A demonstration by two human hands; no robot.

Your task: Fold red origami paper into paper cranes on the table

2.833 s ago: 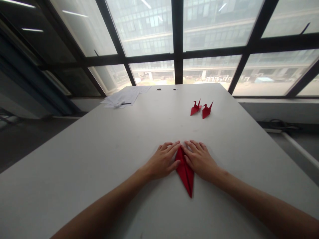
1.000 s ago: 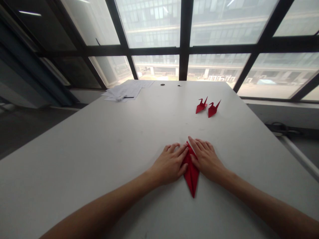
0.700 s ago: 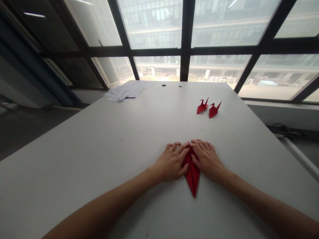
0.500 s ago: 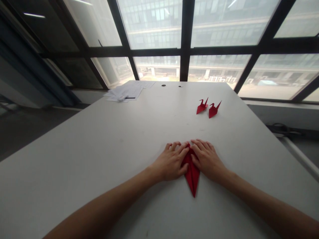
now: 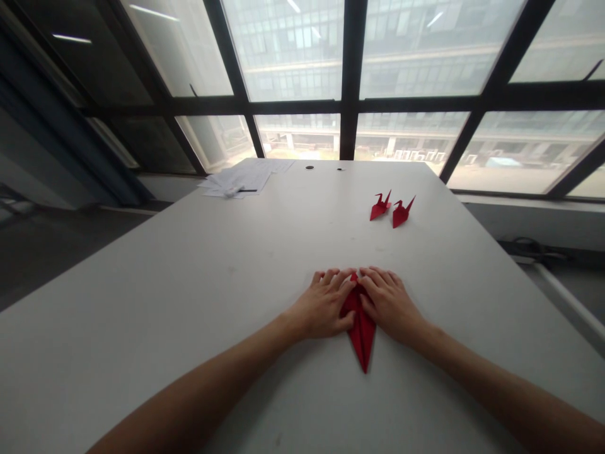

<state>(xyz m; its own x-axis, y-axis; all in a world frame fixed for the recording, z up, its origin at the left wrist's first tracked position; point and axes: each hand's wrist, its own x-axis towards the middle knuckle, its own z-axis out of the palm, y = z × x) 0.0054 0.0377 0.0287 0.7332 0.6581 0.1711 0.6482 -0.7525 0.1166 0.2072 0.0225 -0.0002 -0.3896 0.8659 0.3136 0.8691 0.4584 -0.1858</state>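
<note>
A narrow folded piece of red paper (image 5: 362, 340) lies on the white table (image 5: 189, 284), its point towards me. My left hand (image 5: 324, 309) rests flat on its upper left edge with the fingers stretched out. My right hand (image 5: 388, 304) lies flat on its upper right edge in the same way. The fingertips of both hands meet over the paper's far tip, which they hide. Farther back on the right stand two finished red paper cranes (image 5: 380, 207) (image 5: 401, 213), side by side.
A loose stack of white sheets (image 5: 239, 181) lies at the table's far left corner. Two small dark round marks (image 5: 309, 168) (image 5: 339, 169) sit near the far edge. Large windows with dark frames stand behind the table. A cable (image 5: 529, 246) lies on the floor at the right.
The red paper looks narrower than 2.8 s ago. Both hands have stayed flat on it, and their fingertips have drawn together over its far tip.
</note>
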